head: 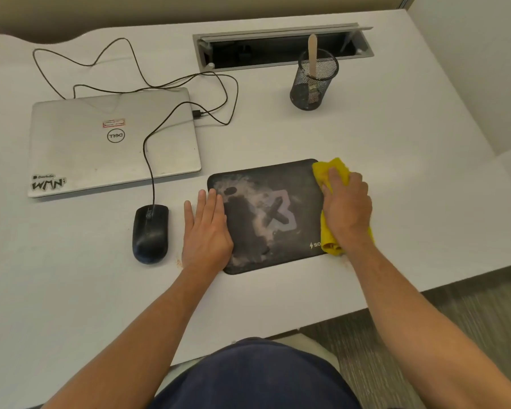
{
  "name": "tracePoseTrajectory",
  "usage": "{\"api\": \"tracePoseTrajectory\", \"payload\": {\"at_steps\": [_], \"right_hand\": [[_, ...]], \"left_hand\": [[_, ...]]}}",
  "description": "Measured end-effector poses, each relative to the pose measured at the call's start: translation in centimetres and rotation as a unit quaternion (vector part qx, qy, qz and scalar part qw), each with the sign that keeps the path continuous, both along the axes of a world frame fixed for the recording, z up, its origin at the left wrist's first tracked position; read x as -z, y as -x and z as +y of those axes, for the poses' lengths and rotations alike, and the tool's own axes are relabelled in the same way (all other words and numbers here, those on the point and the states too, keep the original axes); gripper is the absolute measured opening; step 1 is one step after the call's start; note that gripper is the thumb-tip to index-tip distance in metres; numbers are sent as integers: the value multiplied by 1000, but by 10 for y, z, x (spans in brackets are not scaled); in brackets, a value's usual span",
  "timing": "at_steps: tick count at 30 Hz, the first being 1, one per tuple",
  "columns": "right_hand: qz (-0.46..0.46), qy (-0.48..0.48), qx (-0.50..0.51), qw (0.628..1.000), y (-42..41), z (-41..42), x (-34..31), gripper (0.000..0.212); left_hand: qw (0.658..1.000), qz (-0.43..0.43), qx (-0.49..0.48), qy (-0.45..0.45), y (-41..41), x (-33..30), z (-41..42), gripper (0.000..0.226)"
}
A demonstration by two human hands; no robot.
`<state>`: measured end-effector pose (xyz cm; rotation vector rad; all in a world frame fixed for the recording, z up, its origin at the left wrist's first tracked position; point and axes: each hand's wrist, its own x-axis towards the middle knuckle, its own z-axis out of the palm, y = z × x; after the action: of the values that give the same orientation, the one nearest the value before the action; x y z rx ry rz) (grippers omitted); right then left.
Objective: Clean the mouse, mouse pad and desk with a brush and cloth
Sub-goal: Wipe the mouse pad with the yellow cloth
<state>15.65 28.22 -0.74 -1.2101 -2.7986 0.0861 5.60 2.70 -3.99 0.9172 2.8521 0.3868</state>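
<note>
While the left hand (207, 228) lies flat with straight fingers on the near left edge of the mouse pad (266, 214), pinning it to the desk (396, 172), the right hand (347, 208) presses a yellow cloth (329, 169) on the pad's right edge, fingers curled over it. It looks like the pad-wiping step. Next, the cloth likely needs to sweep left across the dusty pad. The mouse (150, 233) sits just left of the pad. Farther back, a brush (312, 54) stands in a mesh cup (313, 81).

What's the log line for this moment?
step: wiping pad | left hand: flat on pad's left edge | right hand: presses cloth at right edge | mouse: beside pad
</note>
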Motion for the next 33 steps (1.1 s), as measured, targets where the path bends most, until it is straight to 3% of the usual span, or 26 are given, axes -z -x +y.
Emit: {"api": "tracePoseTrajectory", "payload": {"at_steps": [3,7,13,17,20,25,33], "right_hand": [[82,46,-37,995,13,-32,-6,41],[48,69,-158,984,15,-68,6,45],[12,24,-25,999,-2,-3,3,42],[66,64,16,996,-7,15,-1,45],[106,90,2,990,-1,13,-3,47],[45,57,-64,995,-1,23,0,49],[154,135,37,978,-15,83,-14,57]], "left_hand": [[1000,1,-1,0,0,0,0,54],[1000,2,2,2,1,0,-1,53],[1000,4,0,2,0,2,-1,52],[1000,4,1,5,0,4,-2,53],[1000,-3,2,11,0,3,-2,52],[1000,-10,-3,27,-1,-1,0,52],[999,-15,-3,38,-3,-6,3,54]]}}
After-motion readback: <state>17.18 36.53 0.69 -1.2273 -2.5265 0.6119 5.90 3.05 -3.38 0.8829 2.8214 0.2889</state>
